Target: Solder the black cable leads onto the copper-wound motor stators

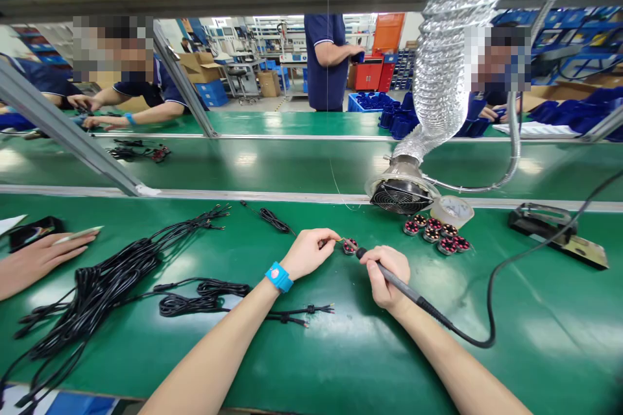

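Observation:
My right hand (389, 275) is closed around the handle of a soldering iron (402, 286), its tip pointing left at a small round motor stator (350, 246) with red windings. My left hand (311, 253), a blue band on its wrist, pinches the thin wire end of a black cable (275, 220) at the stator's left edge. Whether the tip touches the wire is too small to tell. A fine strand of solder wire (333, 175) hangs from above, behind my hands. Several more stators (432, 233) sit grouped to the right.
A fume extractor (403, 194) on a foil duct hangs behind the stators, beside a translucent cup (452, 211). An iron stand (555, 233) is at right. Bundled black cables (117, 279) cover the left. Another person's hand (43, 262) rests at far left; co-workers sit opposite.

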Demonstrator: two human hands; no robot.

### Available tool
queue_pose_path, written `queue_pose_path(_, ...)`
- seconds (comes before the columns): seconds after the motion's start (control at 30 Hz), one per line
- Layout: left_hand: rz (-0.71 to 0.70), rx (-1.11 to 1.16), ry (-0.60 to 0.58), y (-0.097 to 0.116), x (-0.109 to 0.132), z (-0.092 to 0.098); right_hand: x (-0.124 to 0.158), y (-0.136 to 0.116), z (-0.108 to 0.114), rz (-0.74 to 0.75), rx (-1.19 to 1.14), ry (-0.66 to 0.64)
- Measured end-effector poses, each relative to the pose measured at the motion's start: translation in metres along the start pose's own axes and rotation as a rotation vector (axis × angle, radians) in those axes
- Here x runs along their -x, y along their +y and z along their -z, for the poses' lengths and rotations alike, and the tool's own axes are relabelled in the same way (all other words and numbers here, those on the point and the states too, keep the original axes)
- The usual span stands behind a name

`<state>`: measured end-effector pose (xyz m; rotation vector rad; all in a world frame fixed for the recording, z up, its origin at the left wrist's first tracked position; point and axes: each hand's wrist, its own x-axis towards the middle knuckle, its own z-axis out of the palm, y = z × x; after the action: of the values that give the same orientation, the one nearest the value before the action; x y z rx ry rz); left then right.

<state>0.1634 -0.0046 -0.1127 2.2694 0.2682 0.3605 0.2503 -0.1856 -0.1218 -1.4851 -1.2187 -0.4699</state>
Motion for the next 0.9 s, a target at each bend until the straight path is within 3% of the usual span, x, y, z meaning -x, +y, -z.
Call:
queue_pose_path(0.63, 0.002, -0.005, 0.011, -0.0006, 0.0000, -0.0003, 0.0018, 0.0026, -0.0012, -0.001, -0.003, -0.013)
queue_pose_path(0.9, 0.071, 0.065, -0.030, 0.0018, -0.0007, 0.0020, 0.0012, 0.0056, 0.0007, -0.060, 0.038, 0.057)
